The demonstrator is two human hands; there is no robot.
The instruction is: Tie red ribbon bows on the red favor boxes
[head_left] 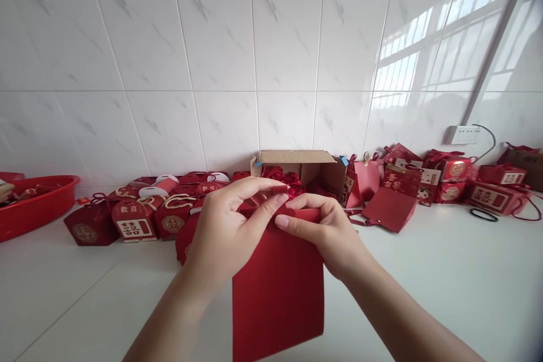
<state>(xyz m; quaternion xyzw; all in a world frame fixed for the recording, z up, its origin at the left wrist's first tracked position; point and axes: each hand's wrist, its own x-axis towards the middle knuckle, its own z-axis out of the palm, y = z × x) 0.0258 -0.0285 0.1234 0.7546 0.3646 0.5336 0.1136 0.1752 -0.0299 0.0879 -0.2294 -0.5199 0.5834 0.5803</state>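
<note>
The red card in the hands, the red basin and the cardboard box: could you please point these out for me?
Red card (278,297), head view: middle of its broad panel.
Red basin (37,210), head view: outer wall.
Cardboard box (297,156), head view: upper flap.

A glossy white tiled wall (288,51), grey-flecked, spans twelve o'clock. At two o'clock a bright reflection (401,70) shows barred panes. Below lies a pale bench (139,305), a seam (63,313) at eight.
</note>
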